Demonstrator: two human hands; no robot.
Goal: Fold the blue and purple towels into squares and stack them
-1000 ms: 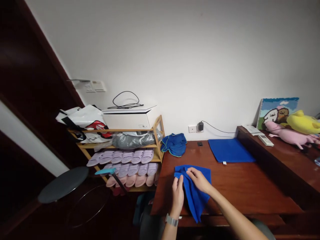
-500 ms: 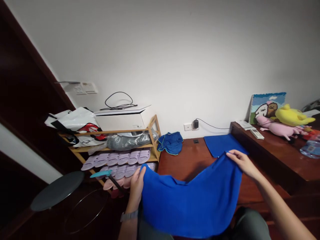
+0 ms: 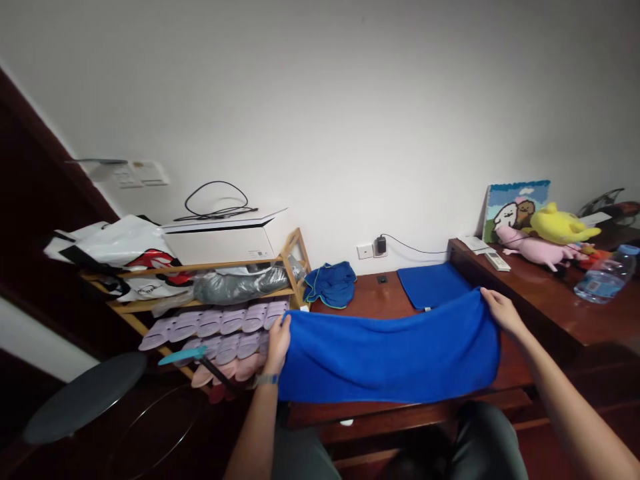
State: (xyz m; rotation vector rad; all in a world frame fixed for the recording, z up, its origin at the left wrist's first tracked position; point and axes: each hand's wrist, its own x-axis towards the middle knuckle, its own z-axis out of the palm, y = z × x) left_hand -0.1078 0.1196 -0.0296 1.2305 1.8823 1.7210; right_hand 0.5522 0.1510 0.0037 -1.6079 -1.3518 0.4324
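Note:
A bright blue cloth [image 3: 385, 360] is stretched between my two hands over the front of the reddish-brown wooden desk [image 3: 373, 305]. My left hand [image 3: 278, 341] pinches its upper left corner, and my right hand [image 3: 503, 312] pinches the upper right corner. The top edge sags only slightly, while the lower part hangs to the desk's front edge. Behind it, a flat blue cloth [image 3: 433, 283] lies by the wall. Further left, a crumpled blue cloth [image 3: 331, 283] with a yellow-green edge rests beside the shoe rack.
The wooden shoe rack [image 3: 295, 257] at left holds lilac slippers [image 3: 210, 323], a white box [image 3: 220, 243] and a bag [image 3: 135, 247]. A round dark stool [image 3: 85, 397] stands lower left. On the raised right surface are plush toys [image 3: 537, 252], a remote [image 3: 497, 261] and a water bottle [image 3: 607, 275].
My hands have spread apart and pulled the cloth's sagging top edge nearly straight. The cloth has risen and moved forward over the desk. The view has shifted slightly right.

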